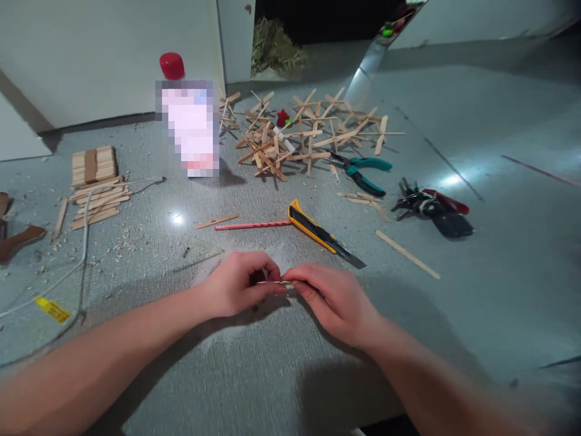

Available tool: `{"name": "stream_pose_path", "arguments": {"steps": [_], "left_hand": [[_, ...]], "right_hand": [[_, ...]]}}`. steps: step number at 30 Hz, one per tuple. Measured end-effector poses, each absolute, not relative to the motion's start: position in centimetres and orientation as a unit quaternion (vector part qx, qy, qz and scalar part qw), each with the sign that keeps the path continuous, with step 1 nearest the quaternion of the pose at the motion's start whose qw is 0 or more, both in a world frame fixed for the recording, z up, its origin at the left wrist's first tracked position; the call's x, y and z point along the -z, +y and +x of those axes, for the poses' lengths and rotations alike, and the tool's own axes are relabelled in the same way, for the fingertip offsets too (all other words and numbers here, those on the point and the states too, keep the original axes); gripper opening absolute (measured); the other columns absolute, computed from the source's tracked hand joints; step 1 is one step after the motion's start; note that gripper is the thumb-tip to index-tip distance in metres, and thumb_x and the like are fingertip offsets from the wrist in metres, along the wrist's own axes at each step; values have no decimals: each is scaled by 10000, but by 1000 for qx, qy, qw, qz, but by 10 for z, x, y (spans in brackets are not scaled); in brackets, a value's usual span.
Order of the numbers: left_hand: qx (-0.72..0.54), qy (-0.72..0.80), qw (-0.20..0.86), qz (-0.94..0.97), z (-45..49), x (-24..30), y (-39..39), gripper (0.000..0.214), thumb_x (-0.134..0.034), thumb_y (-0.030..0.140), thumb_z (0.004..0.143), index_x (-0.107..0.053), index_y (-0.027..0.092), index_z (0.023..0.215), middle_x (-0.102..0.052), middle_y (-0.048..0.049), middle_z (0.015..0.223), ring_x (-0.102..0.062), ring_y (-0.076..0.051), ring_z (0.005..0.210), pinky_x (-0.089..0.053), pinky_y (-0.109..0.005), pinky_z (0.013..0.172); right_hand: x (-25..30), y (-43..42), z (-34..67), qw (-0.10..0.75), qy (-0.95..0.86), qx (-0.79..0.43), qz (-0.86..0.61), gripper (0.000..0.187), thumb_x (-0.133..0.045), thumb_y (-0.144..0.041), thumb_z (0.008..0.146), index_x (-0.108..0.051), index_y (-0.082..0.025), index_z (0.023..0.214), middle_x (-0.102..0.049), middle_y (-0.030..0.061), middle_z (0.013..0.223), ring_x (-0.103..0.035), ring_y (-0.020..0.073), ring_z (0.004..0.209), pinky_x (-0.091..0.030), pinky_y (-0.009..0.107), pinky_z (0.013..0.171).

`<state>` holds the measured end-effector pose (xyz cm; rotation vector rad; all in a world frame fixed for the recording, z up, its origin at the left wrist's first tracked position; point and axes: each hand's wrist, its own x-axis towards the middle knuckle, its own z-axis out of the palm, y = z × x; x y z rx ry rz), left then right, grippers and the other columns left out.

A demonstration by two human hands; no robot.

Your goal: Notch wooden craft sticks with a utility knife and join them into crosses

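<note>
So a slim wooden stick (267, 282) is over the surface (254, 375), left hand (240, 283) and right hand (333, 298) both pinching it. Yellow utility knife (318, 230) lies just past them by a red pencil (252, 226), then teal-handled pliers (361, 174) and a heap of crossed sticks (263, 158).

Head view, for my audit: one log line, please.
left hand: holding thin stick | right hand: holding same stick | utility knife: lying beyond hands

The held stick (287, 283) is coloured pale tan, and the knife (316, 232) is coloured yellow and black. The pencil (254, 226) is striped in pink and dark red.
</note>
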<state>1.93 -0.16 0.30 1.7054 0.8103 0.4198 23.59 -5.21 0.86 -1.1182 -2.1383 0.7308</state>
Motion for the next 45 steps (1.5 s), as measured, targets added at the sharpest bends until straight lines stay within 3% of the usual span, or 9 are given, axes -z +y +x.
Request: {"name": "stream_pose_path", "arguments": {"steps": [12,22,31,45], "left_hand": [[-143,372,650,647,20,-1,-3,237,-719,371,842,-633,151,838,-566,42,619,-490,-64,526,-350,-172,488],[-161,382,557,719,22,-4,-4,206,-670,333,875,-614,154,791,-543,48,667,-415,-57,560,-329,-180,520],[-206,340,482,781,21,-2,-7,132,-593,249,901,-583,157,806,-580,21,718,-484,-74,610,-367,-184,554],[-220,351,395,820,21,1,-6,116,-624,264,955,-670,161,930,-687,0,780,-581,-93,637,-422,-202,587]], "right_hand": [[-4,-54,232,323,-723,-370,-485,157,-513,-200,988,-649,-210,911,-691,-18,719,-628,114,615,-458,213,569],[-4,-54,226,313,-607,-502,-530,193,-514,-319,971,-641,-208,877,-556,-33,624,-518,119,568,-408,247,535],[1,-59,223,314,-516,-592,-534,246,-522,-406,966,-626,-199,884,-533,-35,616,-482,113,541,-400,250,507],[-6,-54,230,321,-616,-491,-526,138,-540,-301,991,-636,-223,930,-681,-26,670,-642,119,586,-492,221,546]]}}
